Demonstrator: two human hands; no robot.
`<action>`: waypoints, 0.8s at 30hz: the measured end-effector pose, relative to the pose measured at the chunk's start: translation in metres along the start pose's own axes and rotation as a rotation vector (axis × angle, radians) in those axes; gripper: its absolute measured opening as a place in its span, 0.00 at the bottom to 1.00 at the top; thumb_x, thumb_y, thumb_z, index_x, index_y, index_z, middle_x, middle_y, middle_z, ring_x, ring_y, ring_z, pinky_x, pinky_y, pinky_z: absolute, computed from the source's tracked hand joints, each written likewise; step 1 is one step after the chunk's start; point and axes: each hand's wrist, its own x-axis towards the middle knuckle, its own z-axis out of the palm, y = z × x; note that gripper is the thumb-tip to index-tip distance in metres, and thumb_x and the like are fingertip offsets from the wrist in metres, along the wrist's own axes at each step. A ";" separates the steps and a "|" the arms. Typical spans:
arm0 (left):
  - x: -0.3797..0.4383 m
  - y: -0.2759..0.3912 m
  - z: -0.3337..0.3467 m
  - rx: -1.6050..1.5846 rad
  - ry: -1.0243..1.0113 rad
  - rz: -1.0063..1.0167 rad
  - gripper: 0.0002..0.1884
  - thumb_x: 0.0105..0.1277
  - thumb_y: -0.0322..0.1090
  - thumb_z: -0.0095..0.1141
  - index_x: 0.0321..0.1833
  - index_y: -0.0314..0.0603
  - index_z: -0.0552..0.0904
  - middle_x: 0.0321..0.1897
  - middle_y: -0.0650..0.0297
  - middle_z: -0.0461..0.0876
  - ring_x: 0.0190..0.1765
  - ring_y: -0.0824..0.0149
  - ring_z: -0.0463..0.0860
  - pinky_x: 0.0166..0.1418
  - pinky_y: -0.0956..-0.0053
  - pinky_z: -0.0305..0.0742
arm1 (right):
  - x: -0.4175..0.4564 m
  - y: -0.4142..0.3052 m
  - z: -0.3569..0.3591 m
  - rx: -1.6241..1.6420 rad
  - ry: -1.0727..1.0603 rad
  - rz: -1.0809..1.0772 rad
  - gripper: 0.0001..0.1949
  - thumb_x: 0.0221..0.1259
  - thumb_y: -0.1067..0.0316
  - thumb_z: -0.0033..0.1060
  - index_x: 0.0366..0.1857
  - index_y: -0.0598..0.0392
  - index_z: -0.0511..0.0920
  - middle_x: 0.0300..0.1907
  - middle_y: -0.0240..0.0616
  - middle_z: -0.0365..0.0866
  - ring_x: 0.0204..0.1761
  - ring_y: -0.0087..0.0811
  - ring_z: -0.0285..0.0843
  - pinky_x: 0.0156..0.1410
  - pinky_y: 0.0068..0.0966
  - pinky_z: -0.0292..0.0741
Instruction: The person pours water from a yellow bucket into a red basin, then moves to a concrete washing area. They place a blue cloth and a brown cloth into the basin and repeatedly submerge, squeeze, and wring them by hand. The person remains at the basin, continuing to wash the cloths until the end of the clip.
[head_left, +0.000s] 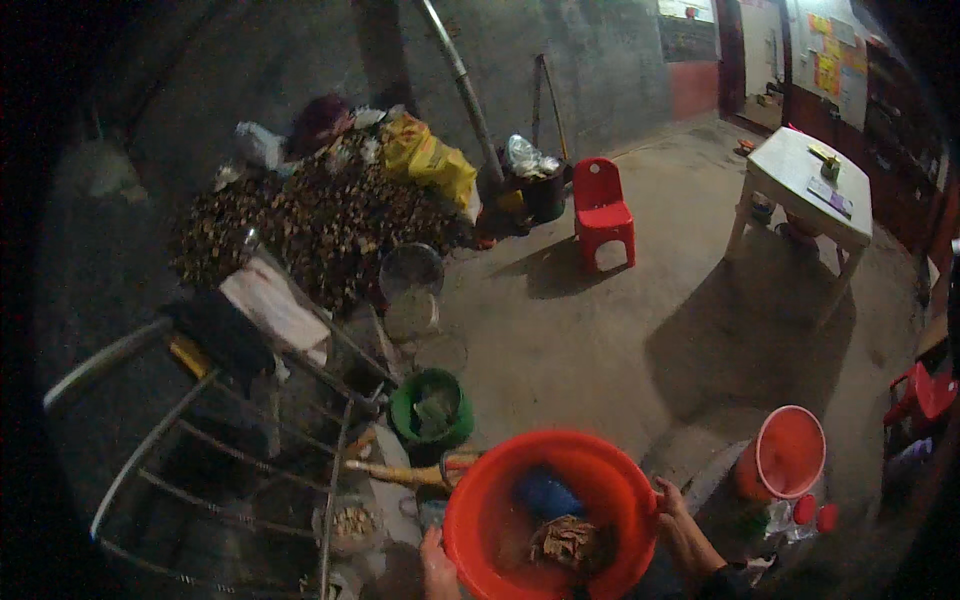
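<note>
A wide red plastic basin (480, 517) is held between my two hands at the bottom of the view. My left hand (439, 566) grips its left side, with the fingers partly hidden behind the wall. On the far right my right hand (670, 501) holds the rim, thumb up near the edge. Inside the basin lie a blue object (547, 491), perhaps a bowl or bag, and a crumpled brown piece (566, 541) whose material I cannot tell. A wooden handle (401, 472) sticks out just left of the basin.
A metal rack (259, 465) stands at left, near a green bucket (431, 409). An orange bucket (791, 454) and red-lidded jars (804, 511) are at right. Beyond are a red plastic chair (602, 214), a white table (802, 176) and a large brown heap (322, 214) with a yellow bag (431, 161).
</note>
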 end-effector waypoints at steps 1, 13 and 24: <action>0.007 0.012 0.007 -0.005 0.048 0.028 0.28 0.71 0.50 0.40 0.64 0.35 0.62 0.65 0.52 0.64 0.64 0.49 0.66 0.64 0.49 0.64 | 0.001 -0.011 0.043 0.074 0.045 0.098 0.26 0.66 0.48 0.45 0.58 0.59 0.72 0.58 0.44 0.76 0.60 0.45 0.71 0.65 0.42 0.67; 0.116 0.055 0.248 0.138 0.103 0.127 0.31 0.71 0.54 0.40 0.71 0.44 0.59 0.71 0.52 0.56 0.70 0.47 0.61 0.68 0.44 0.61 | 0.120 -0.241 0.222 0.255 0.088 0.209 0.23 0.65 0.50 0.43 0.41 0.63 0.79 0.47 0.51 0.82 0.50 0.47 0.78 0.65 0.44 0.67; 0.243 0.017 0.608 0.091 0.045 -0.064 0.33 0.69 0.51 0.45 0.69 0.34 0.60 0.69 0.47 0.56 0.68 0.47 0.64 0.65 0.44 0.63 | 0.231 -0.544 0.227 0.300 0.124 -0.078 0.23 0.63 0.50 0.45 0.42 0.63 0.79 0.51 0.50 0.80 0.52 0.48 0.76 0.65 0.44 0.67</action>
